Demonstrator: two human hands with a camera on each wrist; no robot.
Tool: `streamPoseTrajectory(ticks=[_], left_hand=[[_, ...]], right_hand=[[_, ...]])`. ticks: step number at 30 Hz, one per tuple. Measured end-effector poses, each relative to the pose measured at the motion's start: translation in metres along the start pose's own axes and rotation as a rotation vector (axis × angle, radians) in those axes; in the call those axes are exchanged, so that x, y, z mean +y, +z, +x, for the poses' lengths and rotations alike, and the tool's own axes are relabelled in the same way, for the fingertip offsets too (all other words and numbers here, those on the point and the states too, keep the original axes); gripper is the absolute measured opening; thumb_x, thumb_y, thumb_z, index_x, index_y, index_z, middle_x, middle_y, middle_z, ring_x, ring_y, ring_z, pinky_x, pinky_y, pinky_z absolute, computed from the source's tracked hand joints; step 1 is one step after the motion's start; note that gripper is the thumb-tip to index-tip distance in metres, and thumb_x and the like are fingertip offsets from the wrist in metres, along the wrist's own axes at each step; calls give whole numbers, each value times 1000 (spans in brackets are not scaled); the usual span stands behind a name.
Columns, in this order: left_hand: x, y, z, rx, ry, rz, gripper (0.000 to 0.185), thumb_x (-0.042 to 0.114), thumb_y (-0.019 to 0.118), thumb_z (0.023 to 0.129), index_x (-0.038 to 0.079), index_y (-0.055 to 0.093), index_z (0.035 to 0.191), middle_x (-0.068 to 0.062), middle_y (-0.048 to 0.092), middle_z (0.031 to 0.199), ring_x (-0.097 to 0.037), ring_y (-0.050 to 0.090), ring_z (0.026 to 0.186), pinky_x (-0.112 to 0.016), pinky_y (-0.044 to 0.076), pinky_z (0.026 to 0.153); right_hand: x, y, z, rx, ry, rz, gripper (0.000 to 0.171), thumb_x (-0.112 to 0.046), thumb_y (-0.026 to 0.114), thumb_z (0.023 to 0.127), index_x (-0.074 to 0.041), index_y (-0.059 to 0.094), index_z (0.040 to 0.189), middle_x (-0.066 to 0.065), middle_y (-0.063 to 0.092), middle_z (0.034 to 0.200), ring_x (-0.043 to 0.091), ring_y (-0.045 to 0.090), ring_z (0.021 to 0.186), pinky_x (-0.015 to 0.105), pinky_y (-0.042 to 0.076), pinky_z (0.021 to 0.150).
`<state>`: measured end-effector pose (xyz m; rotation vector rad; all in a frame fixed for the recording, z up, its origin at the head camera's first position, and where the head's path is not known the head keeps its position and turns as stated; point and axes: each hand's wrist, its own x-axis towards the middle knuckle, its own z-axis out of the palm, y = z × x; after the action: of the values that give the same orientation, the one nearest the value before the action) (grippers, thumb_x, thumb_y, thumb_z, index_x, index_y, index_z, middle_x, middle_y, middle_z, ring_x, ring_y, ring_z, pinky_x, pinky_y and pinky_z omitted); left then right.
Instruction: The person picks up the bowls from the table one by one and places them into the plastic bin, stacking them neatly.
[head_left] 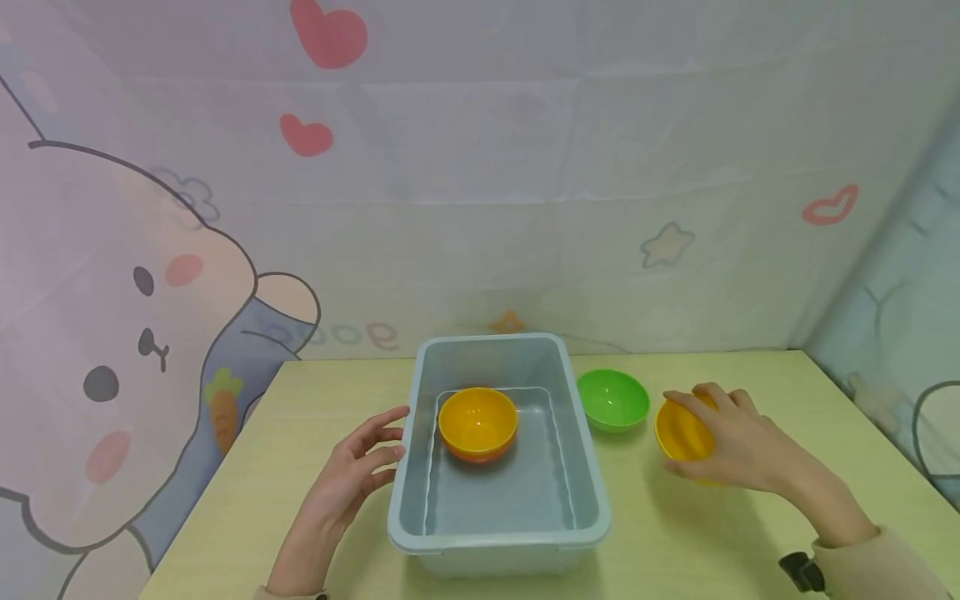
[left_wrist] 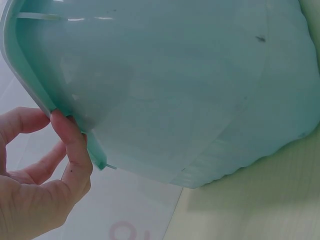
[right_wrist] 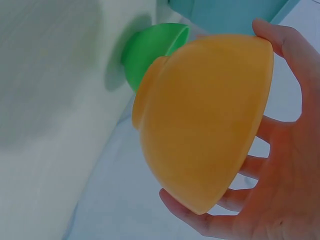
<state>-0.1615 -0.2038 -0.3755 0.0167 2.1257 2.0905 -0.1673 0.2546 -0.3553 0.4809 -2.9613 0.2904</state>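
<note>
Pale yellow-green table (head_left: 300,467) carries everything. Grey-blue plastic tub (head_left: 592,492) sits mid-table, its outer wall touched by the left hand (head_left: 352,479) fingertips. Green bowl (head_left: 612,398) stands upright on the table between tub and right hand (head_left: 738,442), just beside the tub. Yellow bowl (head_left: 678,433), tilted, is in the right hand's grip.

The blue-grey tub (head_left: 498,525) looked like smooth, slightly translucent plastic; the yellow bowl (right_wrist: 205,125) and green bowl (head_left: 612,398) were glossy plastic; the tabletop (head_left: 300,417) was matt.
</note>
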Motion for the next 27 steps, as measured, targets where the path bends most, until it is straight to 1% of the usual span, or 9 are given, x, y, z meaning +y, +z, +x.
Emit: streamPoseTrajectory(ticks=[5, 12, 21, 27], left_hand=[[1, 0, 0, 5, -4, 8, 53, 10, 61, 90, 12, 46, 141, -7, 52, 118, -19, 57, 98, -27, 54, 82], [0, 0, 0, -4, 5, -6, 53, 10, 61, 90, 9, 46, 141, -5, 52, 115, -17, 58, 96, -28, 55, 81], [0, 0, 0, -7, 9, -9, 54, 9, 61, 90, 9, 46, 141, -6, 52, 115, -17, 59, 96, -28, 55, 81], [-1, 0, 1, -2, 3, -8, 53, 10, 62, 90, 10, 46, 141, -6, 52, 116, -18, 58, 98, -27, 55, 81]], right_hand=[[-7, -6, 2, 10, -15, -3, 86, -65, 72, 70, -20, 46, 139, 21, 46, 133, 45, 47, 104, 42, 48, 58], [-16, -15, 5, 25, -28, -14, 86, -66, 72, 69, -21, 46, 138, 20, 48, 131, 44, 48, 104, 42, 48, 58], [-30, -26, 12, 22, -54, 0, 85, -65, 72, 70, -21, 47, 138, 18, 48, 130, 43, 48, 103, 37, 46, 57], [-37, -33, 16, 21, -73, -3, 85, -65, 72, 70, -21, 47, 139, 18, 47, 131, 43, 47, 105, 38, 47, 58]])
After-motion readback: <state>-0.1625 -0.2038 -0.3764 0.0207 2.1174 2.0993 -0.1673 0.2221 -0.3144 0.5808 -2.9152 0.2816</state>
